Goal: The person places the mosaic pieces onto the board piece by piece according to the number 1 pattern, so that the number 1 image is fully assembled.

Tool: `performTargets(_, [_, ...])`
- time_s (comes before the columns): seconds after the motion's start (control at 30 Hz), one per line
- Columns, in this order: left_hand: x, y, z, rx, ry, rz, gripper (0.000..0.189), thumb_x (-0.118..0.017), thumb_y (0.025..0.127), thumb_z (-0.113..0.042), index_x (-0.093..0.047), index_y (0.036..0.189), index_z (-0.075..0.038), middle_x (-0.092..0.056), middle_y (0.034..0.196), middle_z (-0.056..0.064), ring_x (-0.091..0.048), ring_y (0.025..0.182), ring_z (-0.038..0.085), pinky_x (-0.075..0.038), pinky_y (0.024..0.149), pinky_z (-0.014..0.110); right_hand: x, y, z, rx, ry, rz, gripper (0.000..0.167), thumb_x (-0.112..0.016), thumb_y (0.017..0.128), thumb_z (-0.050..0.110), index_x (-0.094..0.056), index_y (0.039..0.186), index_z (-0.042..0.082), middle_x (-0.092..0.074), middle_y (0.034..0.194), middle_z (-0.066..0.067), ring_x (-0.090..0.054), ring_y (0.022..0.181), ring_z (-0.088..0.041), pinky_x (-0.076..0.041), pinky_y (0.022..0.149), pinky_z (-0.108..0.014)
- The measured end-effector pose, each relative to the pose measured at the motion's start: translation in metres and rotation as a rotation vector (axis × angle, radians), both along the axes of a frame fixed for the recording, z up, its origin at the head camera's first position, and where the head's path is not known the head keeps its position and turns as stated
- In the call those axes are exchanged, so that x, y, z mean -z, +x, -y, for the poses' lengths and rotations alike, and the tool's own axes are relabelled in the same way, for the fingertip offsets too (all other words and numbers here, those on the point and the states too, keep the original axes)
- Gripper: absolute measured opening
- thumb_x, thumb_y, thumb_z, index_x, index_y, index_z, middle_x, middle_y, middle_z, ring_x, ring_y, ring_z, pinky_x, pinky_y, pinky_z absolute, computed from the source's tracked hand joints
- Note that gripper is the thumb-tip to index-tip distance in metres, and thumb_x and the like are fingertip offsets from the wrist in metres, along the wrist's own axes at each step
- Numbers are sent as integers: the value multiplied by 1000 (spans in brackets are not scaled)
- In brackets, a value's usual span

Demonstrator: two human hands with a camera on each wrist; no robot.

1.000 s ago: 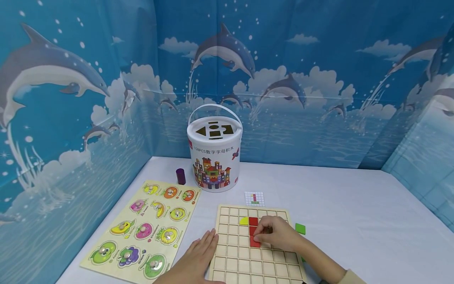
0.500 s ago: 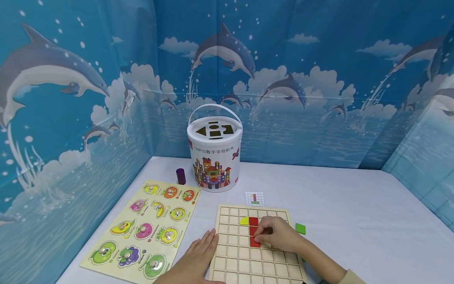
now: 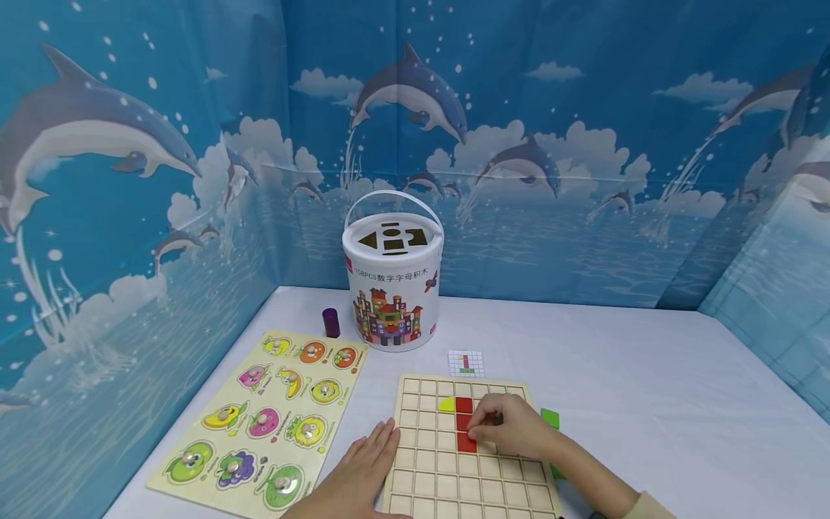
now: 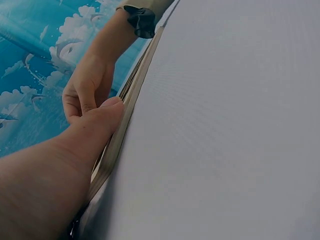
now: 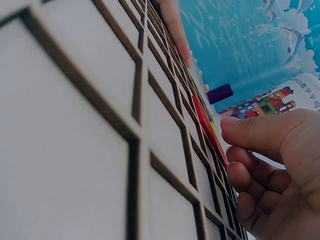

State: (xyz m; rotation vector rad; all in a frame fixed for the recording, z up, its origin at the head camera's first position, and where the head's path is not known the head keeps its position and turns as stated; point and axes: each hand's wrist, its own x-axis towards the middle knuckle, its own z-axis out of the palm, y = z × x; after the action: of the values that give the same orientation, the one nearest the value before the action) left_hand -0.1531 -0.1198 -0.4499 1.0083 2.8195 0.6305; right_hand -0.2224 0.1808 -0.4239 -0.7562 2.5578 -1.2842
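My left hand point(image 3: 363, 465) lies with straight fingers along the left edge of the wooden grid board point(image 3: 424, 483). Its thumb point(image 4: 107, 112) rests over the near edge in the left wrist view. Three red square tiles point(image 3: 465, 442) form a column in the grid, beside a yellow rounded tile point(image 3: 447, 404). My right hand point(image 3: 512, 427) hovers at the lower red tiles, fingers loosely curled, partly covering the middle one. In the right wrist view, nothing shows between its thumb point(image 5: 250, 132) and fingers, and the red tiles point(image 5: 207, 127) lie in their cells.
Green tiles point(image 3: 550, 417) lie right of the board, some partly hidden by the forearm. A small pattern card point(image 3: 465, 363) sits behind it. A fruit knob puzzle point(image 3: 249, 418), a purple cylinder point(image 3: 331, 323) and a white block bucket point(image 3: 392, 288) stand left and back.
My right hand has shifted slightly right, its thumb coming off the middle of the lowest red tile toward that tile's right edge. The left hand has stayed in place.
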Motion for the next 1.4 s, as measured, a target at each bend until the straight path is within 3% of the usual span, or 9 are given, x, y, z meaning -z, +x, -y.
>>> performTargets(0.23, [1, -1, 0, -3, -2, 13, 109, -56, 83, -72, -25, 150, 8, -18, 158, 23, -18, 145, 37, -26, 108, 59, -4, 0, -11, 9, -11, 7, 7, -75, 87, 18, -71, 83, 14, -61, 82, 2, -50, 67, -11, -42, 60, -23])
performTargets(1.03, [2, -1, 0, 0, -4, 2, 109, -57, 83, -71, -24, 150, 8, -18, 158, 23, -19, 145, 37, -27, 107, 59, -9, 4, -65, 121, 48, -12, 9, -74, 87, 21, -71, 85, 13, -62, 81, 2, -50, 69, -10, -43, 60, -25])
performTargets(1.4, [0, 0, -1, 1, -6, 16, 109, -57, 83, -71, -24, 150, 8, -17, 159, 23, -18, 145, 37, -26, 108, 60, -7, -1, -89, 195, 94, -23, 10, -73, 88, 23, -72, 87, 13, -64, 81, 2, -53, 72, -11, -45, 63, -27])
